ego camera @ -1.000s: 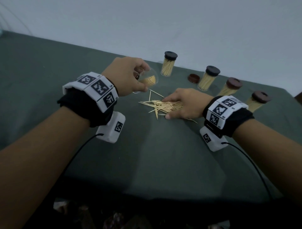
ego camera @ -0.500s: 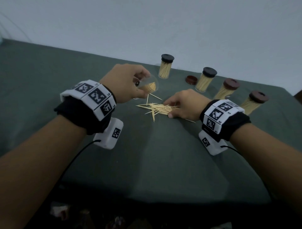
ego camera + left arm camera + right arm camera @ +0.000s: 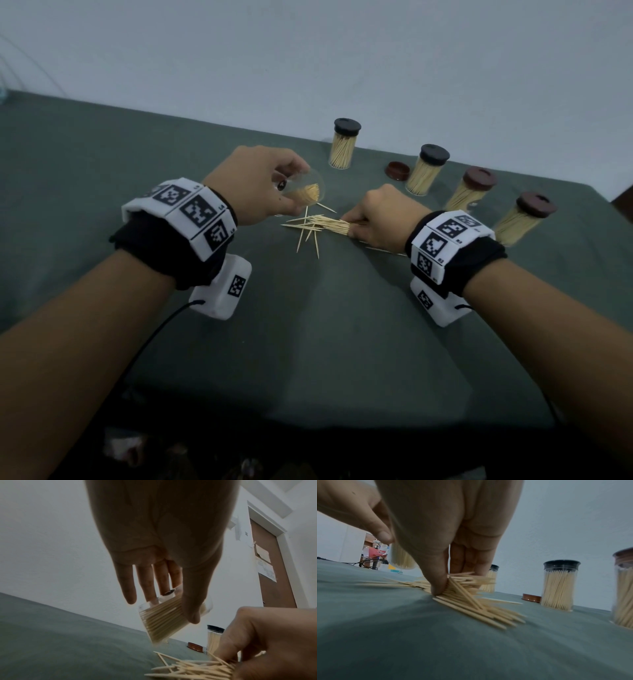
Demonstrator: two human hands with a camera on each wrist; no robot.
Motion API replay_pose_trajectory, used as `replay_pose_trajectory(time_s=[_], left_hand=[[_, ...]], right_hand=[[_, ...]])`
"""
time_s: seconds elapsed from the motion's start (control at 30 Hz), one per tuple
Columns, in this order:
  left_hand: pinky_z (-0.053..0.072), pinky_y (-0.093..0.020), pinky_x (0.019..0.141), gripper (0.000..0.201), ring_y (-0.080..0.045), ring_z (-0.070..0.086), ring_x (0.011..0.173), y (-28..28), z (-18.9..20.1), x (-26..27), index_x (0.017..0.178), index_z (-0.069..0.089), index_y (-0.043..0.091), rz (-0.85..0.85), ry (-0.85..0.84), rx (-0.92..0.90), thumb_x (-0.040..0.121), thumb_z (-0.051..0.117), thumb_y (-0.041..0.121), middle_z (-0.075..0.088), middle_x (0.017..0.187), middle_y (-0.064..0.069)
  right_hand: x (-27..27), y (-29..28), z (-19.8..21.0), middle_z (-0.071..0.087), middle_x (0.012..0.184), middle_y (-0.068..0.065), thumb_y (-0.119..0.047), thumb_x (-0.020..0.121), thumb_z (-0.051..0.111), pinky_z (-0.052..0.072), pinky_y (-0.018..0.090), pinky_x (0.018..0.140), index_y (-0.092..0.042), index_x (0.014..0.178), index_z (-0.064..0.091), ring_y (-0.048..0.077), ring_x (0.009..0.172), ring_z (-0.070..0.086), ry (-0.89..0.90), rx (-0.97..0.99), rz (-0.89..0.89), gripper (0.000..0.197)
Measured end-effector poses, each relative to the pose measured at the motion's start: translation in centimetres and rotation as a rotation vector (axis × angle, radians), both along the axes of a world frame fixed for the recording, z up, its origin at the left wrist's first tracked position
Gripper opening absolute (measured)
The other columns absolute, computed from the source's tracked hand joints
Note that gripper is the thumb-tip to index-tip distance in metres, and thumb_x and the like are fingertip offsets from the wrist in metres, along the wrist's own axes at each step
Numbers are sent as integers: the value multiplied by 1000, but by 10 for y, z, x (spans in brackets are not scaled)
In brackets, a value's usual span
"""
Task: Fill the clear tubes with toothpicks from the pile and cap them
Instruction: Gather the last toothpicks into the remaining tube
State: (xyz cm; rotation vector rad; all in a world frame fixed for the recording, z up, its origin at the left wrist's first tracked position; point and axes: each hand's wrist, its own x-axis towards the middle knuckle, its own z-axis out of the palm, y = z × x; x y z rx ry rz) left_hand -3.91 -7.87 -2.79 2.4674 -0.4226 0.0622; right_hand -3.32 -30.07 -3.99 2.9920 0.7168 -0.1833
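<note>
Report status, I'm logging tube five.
Left hand holds open tube, part full. Right hand pinches toothpicks from pile. Loose cap waits. Nothing blocking.

Open clear tube (image 3: 306,194): tilted, part-filled with toothpicks, held above the toothpick pile (image 3: 320,226). Pile: loose pale sticks, fanned flat. Four capped tubes, e.g. (image 3: 344,144), upright and full behind the pile; loose brown cap (image 3: 397,170) among them.

A clear tube (image 3: 163,620) partly filled with toothpicks is held tilted above a green cloth (image 3: 68,642) by the left hand (image 3: 159,545); loose toothpicks (image 3: 188,668) are pinched at lower right by the right hand (image 3: 267,639)
</note>
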Motion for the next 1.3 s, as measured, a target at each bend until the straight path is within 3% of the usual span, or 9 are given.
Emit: replay_pose_trajectory(time_s=[0.23, 0.37, 0.5, 0.67, 0.87, 1.0, 1.3], left_hand=[[39, -18, 88, 55, -8, 62, 103, 1, -2, 1, 124, 64, 27, -9, -18, 51, 73, 83, 31, 68, 114, 8], [41, -22, 94, 58, -12, 61, 109, 6, -4, 5, 128, 62, 30, 14, -25, 114, 74, 83, 31, 68, 117, 3], [40, -25, 94, 58, -17, 60, 111, 9, -6, 8, 131, 59, 30, 35, -29, 194, 77, 80, 29, 66, 122, 1], [36, -24, 89, 57, -19, 57, 110, 10, -9, 10, 133, 58, 29, 57, -23, 234, 79, 78, 28, 62, 120, -2], [36, -24, 86, 56, -20, 55, 108, 4, -7, 6, 133, 58, 29, 16, -47, 259, 80, 77, 29, 59, 117, -2], [39, -28, 90, 54, -19, 54, 108, 0, -7, 4, 132, 59, 32, -11, -72, 262, 81, 76, 32, 57, 115, 0], [42, -31, 89, 54, -16, 53, 106, -6, -10, 3, 132, 58, 35, -34, -64, 284, 81, 76, 33, 57, 116, 3]], right_hand=[[2, -15, 0, 72, 84, -1, -26, 89, 66, 44, 25, 71, -27, 104, 75, 15, 81, 61, 24, 173, -94, 17], [5, -23, 1, 73, 87, -4, -28, 89, 68, 48, 25, 75, -25, 106, 75, 13, 83, 63, 34, 238, -142, 19], [5, -26, 6, 67, 81, -11, -31, 89, 67, 38, 18, 72, -29, 111, 72, 4, 77, 56, 25, 280, -149, 23], [4, -22, 21, 66, 71, -15, -34, 89, 67, 32, 5, 57, -32, 108, 73, -5, 65, 56, 34, 325, -138, 20], [-2, -11, 30, 64, 71, -19, -36, 88, 68, 36, 13, 61, -34, 107, 73, 0, 69, 56, 40, 307, -91, 20], [-4, -4, 29, 66, 68, -10, -34, 89, 67, 43, 23, 68, -31, 104, 75, 8, 68, 57, 32, 262, -68, 17], [-9, 4, 34, 61, 64, -10, -33, 90, 65, 38, 21, 62, -34, 105, 74, 4, 63, 52, 3, 294, -45, 17]])
